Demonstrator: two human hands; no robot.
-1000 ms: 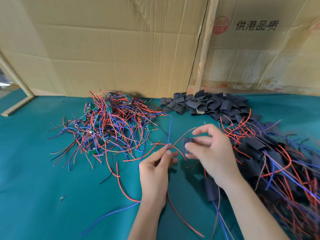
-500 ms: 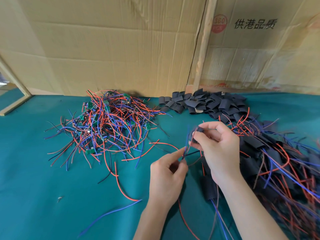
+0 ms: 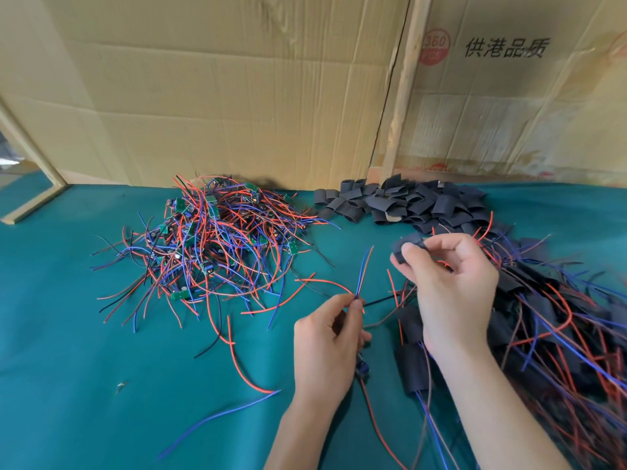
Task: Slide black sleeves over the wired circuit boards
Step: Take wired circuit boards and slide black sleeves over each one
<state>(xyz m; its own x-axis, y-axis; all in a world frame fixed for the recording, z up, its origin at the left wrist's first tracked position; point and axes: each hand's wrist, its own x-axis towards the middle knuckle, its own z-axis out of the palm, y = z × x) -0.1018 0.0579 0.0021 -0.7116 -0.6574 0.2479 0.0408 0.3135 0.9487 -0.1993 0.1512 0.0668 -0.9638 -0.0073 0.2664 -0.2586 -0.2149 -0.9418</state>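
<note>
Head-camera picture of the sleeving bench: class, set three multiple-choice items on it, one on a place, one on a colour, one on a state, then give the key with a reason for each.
1. Where does the pile of loose black sleeves lie?
A. At the back of the table, by the cardboard wall
B. Under the left hand
C. On the floor

2. What colours are the two wire ends that stand up from the left hand?
A. Green and white
B. Blue and red
C. Yellow and black

3. What is the right hand doing?
A. Lying flat on the green cloth
B. Pinching one black sleeve in its fingertips
C. Hanging idle, holding nothing

Key: 1 A, the pile sits at the foot of the cardboard wall. 2 B, a blue and a red strand rise from the pinch. 3 B, thumb and fingers close on the sleeve above the table.
</note>
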